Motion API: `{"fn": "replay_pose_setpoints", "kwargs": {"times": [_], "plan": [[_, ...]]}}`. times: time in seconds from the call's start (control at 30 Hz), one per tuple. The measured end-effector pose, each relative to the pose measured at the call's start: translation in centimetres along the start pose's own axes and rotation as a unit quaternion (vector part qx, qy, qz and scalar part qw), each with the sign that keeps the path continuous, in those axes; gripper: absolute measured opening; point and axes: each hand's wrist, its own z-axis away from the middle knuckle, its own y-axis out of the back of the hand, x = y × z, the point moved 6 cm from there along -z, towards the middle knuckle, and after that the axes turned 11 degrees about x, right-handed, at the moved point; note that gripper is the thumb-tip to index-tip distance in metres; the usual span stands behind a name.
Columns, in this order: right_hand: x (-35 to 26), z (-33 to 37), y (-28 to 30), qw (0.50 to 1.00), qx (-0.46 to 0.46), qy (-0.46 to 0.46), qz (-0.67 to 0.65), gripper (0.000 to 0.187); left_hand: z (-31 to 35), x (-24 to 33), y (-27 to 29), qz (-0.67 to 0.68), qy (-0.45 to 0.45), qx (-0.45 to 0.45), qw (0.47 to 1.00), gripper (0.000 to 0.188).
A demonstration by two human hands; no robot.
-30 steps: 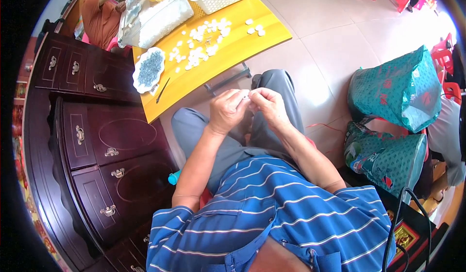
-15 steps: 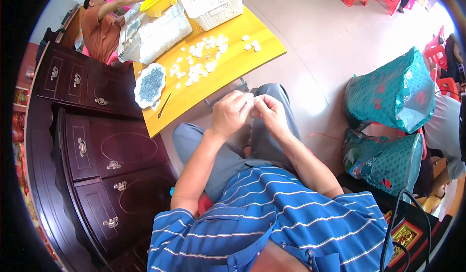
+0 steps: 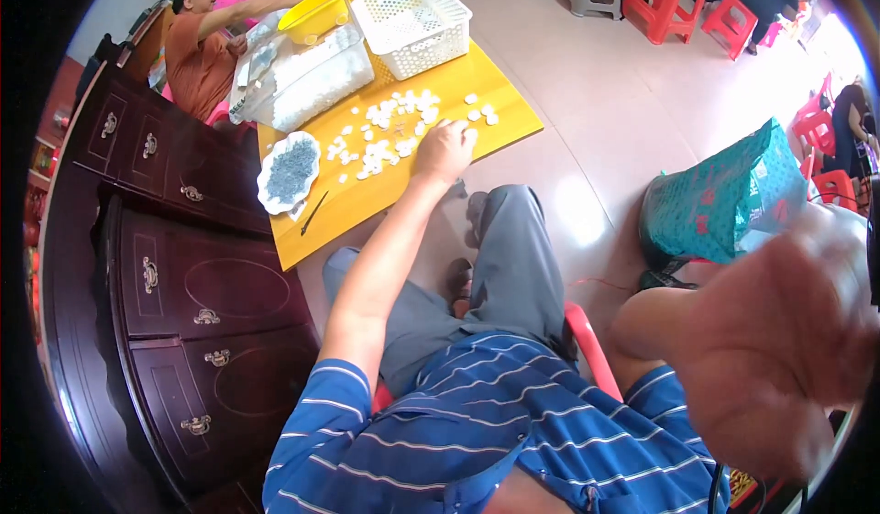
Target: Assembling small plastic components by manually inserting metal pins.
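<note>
My left hand (image 3: 446, 152) reaches over the near edge of the yellow table (image 3: 509, 143), beside scattered small white pieces (image 3: 378, 154). Its fingers are bent together, and a pale spot shows at the tips that I cannot make out. Raised close to the camera at the right, my right hand (image 3: 779, 358) is large and smeared by motion. Whether it holds anything does not show. A scalloped white dish (image 3: 266, 188) with dark bluish small parts (image 3: 291, 170) stands on the table's left. Close by lies a thin black tool (image 3: 314, 213).
A white perforated basket (image 3: 422, 46), a clear bag of white pieces (image 3: 307, 88) and a yellow basin (image 3: 316, 11) stand at the far end. A person (image 3: 197, 60) sits there, one arm toward the basin. Dark cabinets (image 3: 211, 285) flank the left; a teal sack (image 3: 701, 202) stands right.
My hands were together above my lap and have parted. The left has gone forward to the white pieces on the table; the right has swung up and right, close to the camera.
</note>
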Motion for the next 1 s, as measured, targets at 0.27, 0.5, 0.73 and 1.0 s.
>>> {"fn": "replay_pose_setpoints", "kwargs": {"times": [0.27,0.5,0.73,1.0], "plan": [[-0.7,-2.5,8.2,0.999,-0.027,-0.005,-0.017,0.039,1.9,-0.2,2.6,0.059,0.018,-0.006,0.998,0.030],[-2.7,-4.3,7.8,0.985,-0.082,0.118,-0.092,0.042,4.2,-0.7,7.6,0.047,-0.014,0.009,0.999,0.023],[-3.1,-5.6,3.0,0.898,-0.005,0.404,-0.175,0.045,9.3,1.1,13.2,0.034,-0.015,0.072,0.997,0.025],[-1.2,-2.9,2.0,0.944,-0.042,0.251,-0.211,0.049,8.3,-4.7,14.9,0.060,0.108,0.099,0.987,0.023]]}}
